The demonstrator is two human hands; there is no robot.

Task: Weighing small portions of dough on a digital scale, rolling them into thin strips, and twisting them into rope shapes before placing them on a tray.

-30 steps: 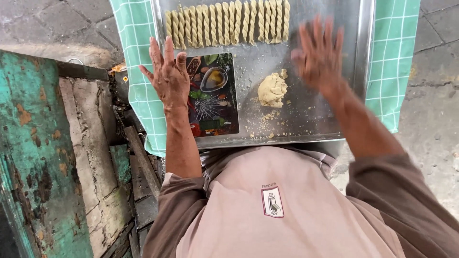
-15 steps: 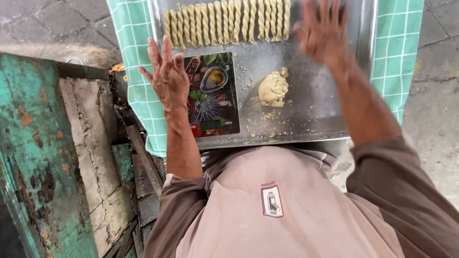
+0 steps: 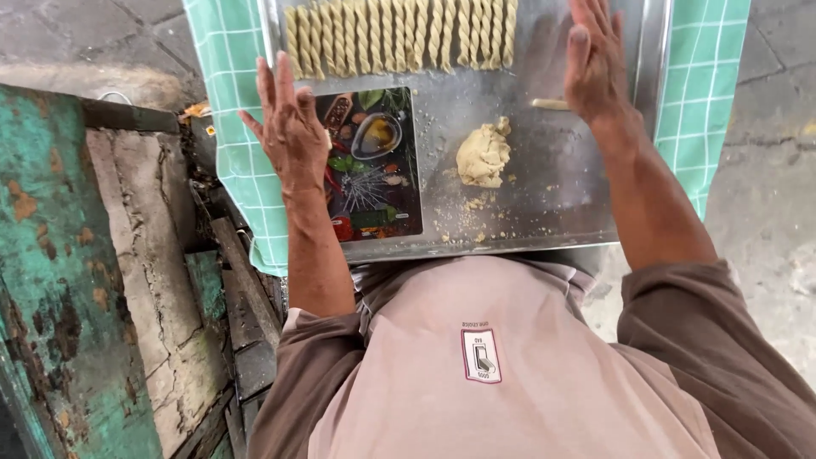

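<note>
- A shiny rectangular metal tray lies on a green-and-white checked cloth, which hangs past the tray on both sides.
- Across the far part of the tray runs a row of pale twisted dough sticks, lying side by side and close together.
- The left hand is flat and spread, fingers apart and holding nothing, at the tray's left edge, partly over a dark rectangular board printed with spices and vegetables.
- The right hand is also open and flat, palm down, gripping nothing, over the tray's right part; a short thin roll of dough lies just beside it, by the palm's left edge. Whether the palm touches the metal cannot be told.
- A lump of pale yellow dough sits mid-tray between the hands, crumbs scattered near it.
- Grey stone paving surrounds the work spot; to the left stands a worn wooden structure with flaking turquoise paint.
</note>
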